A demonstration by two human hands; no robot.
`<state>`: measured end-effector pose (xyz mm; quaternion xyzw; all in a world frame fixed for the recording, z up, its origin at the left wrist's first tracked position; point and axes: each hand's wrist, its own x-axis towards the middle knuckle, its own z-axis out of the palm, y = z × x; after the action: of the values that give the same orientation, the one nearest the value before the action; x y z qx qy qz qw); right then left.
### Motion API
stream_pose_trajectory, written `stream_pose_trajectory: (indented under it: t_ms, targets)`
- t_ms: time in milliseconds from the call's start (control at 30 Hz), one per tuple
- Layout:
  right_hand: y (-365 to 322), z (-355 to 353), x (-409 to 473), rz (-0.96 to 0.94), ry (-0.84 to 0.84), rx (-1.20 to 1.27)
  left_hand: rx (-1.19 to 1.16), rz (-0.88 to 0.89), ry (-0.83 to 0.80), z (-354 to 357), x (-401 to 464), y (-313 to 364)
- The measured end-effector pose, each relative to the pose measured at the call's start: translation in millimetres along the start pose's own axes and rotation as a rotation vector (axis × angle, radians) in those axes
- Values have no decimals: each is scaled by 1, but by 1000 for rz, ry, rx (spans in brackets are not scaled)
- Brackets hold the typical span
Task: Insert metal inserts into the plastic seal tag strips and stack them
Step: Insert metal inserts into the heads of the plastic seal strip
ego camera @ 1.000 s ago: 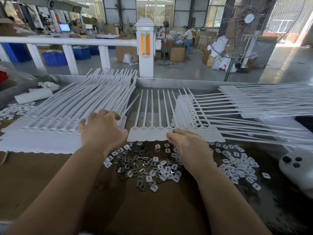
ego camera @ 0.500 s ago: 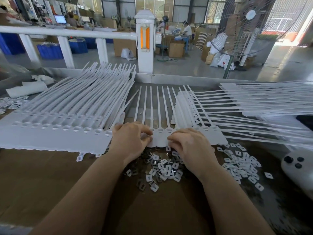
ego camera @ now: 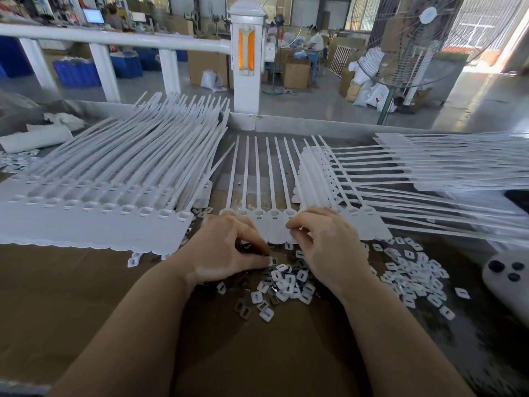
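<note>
At centre frame, the strip (ego camera: 267,193) of seal tags lies flat, thin and floppy, so it is best held by its stiffer head band. Right hand (ego camera: 326,247) pinches that band; left hand (ego camera: 226,250) pinches a small, slippery insert (ego camera: 271,261) from the pile (ego camera: 282,285).

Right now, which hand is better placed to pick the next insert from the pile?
Left. The left hand has its fingertips in the insert pile; the right hand pinches the tag strip.
</note>
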<state>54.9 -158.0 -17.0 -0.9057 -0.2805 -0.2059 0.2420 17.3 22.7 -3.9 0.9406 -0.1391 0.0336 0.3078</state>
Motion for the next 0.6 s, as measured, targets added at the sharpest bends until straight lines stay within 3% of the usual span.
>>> stream_pose_trajectory:
  t_ms: [233,467,600]
  targets:
    - [0,0,-1,-21,-109,-6,-96,2,2,1,0,1]
    - [3,-4,0,5,-131,-107,-281,-100,252,3,2,-3]
    - [1,-6,-1,6,-107,-76,-270,-207,368,6,4,-9]
